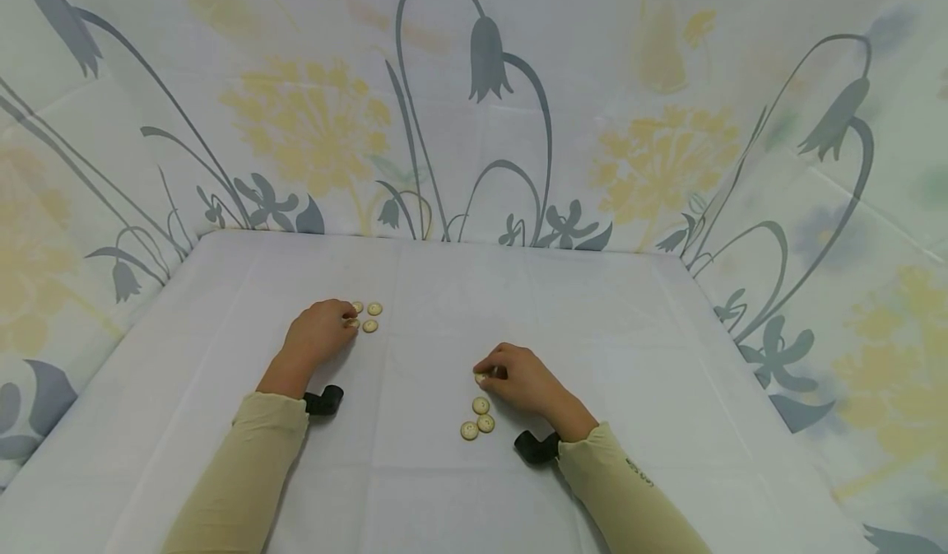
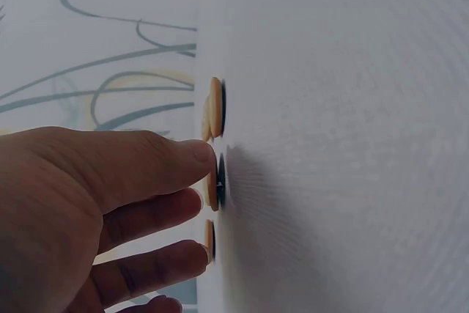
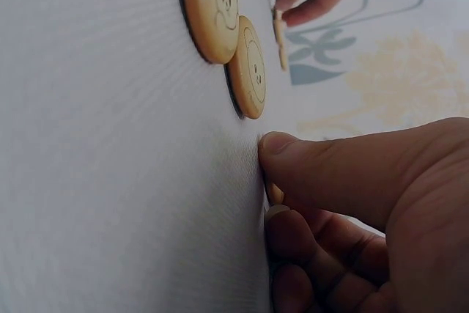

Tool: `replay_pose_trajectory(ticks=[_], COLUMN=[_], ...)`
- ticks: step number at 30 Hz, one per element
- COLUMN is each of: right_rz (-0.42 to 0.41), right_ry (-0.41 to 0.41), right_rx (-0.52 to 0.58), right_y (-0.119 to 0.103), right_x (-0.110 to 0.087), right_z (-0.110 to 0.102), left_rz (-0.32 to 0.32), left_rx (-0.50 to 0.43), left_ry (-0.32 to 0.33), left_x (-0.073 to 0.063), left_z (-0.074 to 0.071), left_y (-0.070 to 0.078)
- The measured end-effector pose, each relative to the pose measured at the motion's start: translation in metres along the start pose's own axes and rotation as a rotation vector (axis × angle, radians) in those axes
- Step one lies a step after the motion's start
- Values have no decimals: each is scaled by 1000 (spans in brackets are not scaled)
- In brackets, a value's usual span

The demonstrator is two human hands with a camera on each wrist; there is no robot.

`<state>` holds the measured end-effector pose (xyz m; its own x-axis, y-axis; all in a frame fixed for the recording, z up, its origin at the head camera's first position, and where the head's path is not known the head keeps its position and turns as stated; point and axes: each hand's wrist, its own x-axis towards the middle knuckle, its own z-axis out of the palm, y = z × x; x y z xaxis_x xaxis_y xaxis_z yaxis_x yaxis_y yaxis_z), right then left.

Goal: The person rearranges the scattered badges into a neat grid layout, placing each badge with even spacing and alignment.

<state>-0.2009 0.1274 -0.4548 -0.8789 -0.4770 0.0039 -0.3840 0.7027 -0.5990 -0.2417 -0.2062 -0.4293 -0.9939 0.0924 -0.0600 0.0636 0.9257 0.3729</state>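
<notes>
My left hand (image 1: 318, 336) pinches a round wooden disc (image 2: 212, 194) by its edges, thumb on one side and fingers on the other, close over the white cloth. Beside its fingertips lie three more pale discs, one (image 1: 374, 309) behind and one (image 1: 370, 326) to the right. Nearer the middle, my right hand (image 1: 522, 379) holds another disc (image 3: 274, 193) between thumb and fingertips, right at the cloth. Three discs lie just in front of me from that hand, two of them touching; a small face is drawn on one disc (image 3: 253, 70).
A white cloth (image 1: 415, 505) covers the table. Upright fabric with grey and yellow flowers (image 1: 487, 60) stands along the back and both sides. Dark cameras (image 1: 326, 400) sit at both wrists, below beige sleeves (image 1: 237, 480).
</notes>
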Motion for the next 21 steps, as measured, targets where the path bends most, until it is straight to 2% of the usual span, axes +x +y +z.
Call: replay_pose_trajectory(ticks=[10,21], right_rz=[-11,8], right_ry=[1,4], right_rx=[-15,-27], right_y=[0,3], right_x=[0,0], right_z=[0,2], left_rz=[23,103], left_rx=[8,1], left_ry=[-10,-11], left_x=[-4,-15], left_z=[-4,-10], left_y=[9,33])
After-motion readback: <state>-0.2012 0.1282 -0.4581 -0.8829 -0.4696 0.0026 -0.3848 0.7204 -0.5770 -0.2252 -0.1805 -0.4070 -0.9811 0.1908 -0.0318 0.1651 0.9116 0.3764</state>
